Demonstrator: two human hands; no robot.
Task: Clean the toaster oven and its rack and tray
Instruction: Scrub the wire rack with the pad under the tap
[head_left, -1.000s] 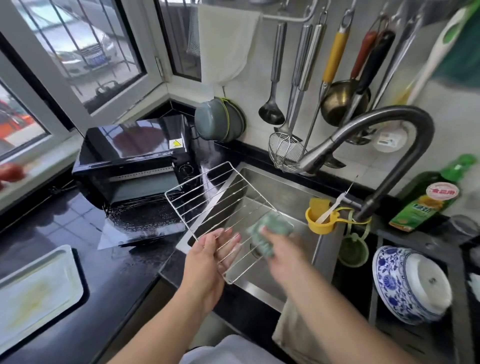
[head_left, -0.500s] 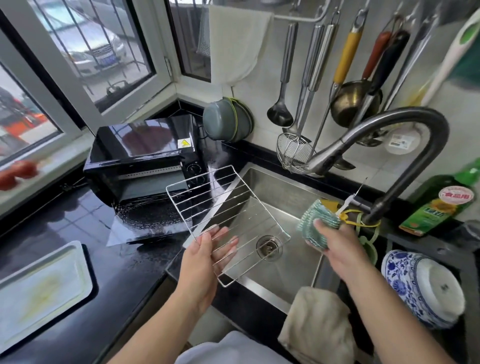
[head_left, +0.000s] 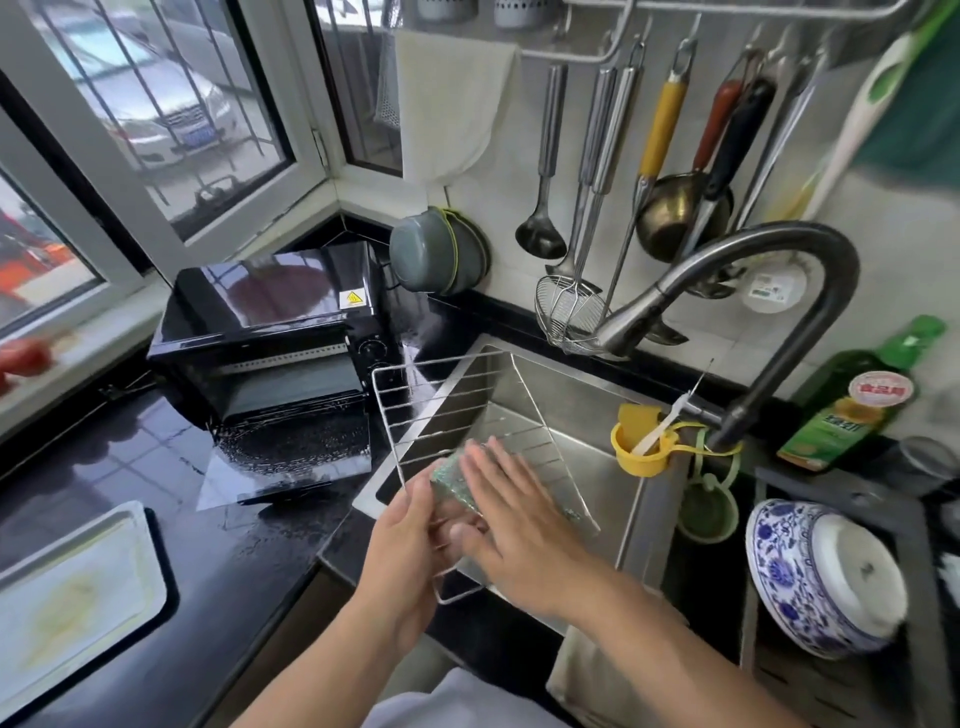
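Note:
A black toaster oven (head_left: 270, 332) stands on the dark counter left of the sink, its door lying open. The wire rack (head_left: 441, 410) is held tilted over the steel sink (head_left: 597, 415). My left hand (head_left: 410, 545) grips the rack's near corner from below. My right hand (head_left: 519, 519) lies flat with straight fingers, pressing a green scouring sponge (head_left: 449, 480) against the rack's wires. The pale baking tray (head_left: 72, 597) rests on the counter at the near left, with a yellowish stain on it.
A curved faucet (head_left: 779, 270) arches over the sink, a yellow cup (head_left: 641, 452) hanging by its base. Ladles and strainers hang on the wall behind. A blue-and-white bowl (head_left: 821, 577) sits in the drainer at right, beside a green bottle (head_left: 852, 405).
My right hand with the sponge went out toward the faucet, then came back onto the rack's near part. The left hand keeps hold of the rack, now closer to me.

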